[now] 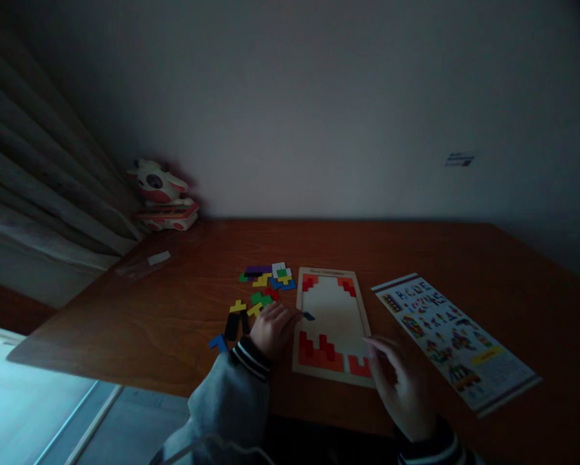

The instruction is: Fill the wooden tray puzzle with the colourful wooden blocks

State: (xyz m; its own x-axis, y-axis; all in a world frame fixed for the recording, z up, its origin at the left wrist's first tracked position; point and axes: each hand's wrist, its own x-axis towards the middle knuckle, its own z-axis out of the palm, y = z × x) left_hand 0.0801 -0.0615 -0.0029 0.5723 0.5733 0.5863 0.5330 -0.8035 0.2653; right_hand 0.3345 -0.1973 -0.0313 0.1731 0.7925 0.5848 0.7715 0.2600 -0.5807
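My left hand (pixel 273 328) reaches over the left edge of a wooden puzzle board (pixel 362 303), fingers pinched together. At its fingertips is a small dark blue puzzle piece (pixel 309 316), above or on the board's pale middle. Red puzzle pieces (pixel 321 352) fill part of the near end, and more red ones sit in the two far corners. My right hand (pixel 401 381) is by the board's near right edge, with thumb and index finger apart and nothing visible between them.
Loose coloured pieces (pixel 232 326) lie left of the board, some overlapping. A printed pattern sheet (pixel 457 342) lies to the right. A clear plastic bag (pixel 142 265) and a cow-shaped toy (pixel 161 194) are at the table's left, near the curtain. A wall stands behind.
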